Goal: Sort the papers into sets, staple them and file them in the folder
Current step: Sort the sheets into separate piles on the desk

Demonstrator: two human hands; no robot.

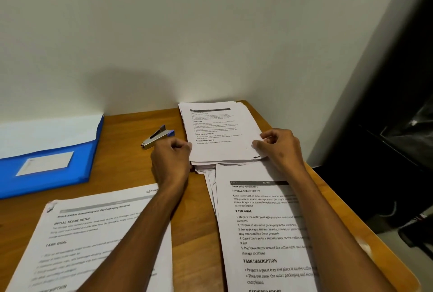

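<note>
A thick stack of printed papers [218, 132] lies at the back of the wooden table [131, 174] against the wall. My left hand [172, 160] pinches the stack's left near edge with curled fingers. My right hand [278, 148] pinches the near right corner of the top sheets. A small silver and blue stapler [157, 137] lies just left of my left hand, apart from it. An open blue folder [49, 162] with a white label lies at the far left.
A printed sheet set [269, 233] lies under my right forearm near the table's right edge. Another printed set [93, 240] lies at the near left under my left forearm. Right of the table is a dark gap with black objects.
</note>
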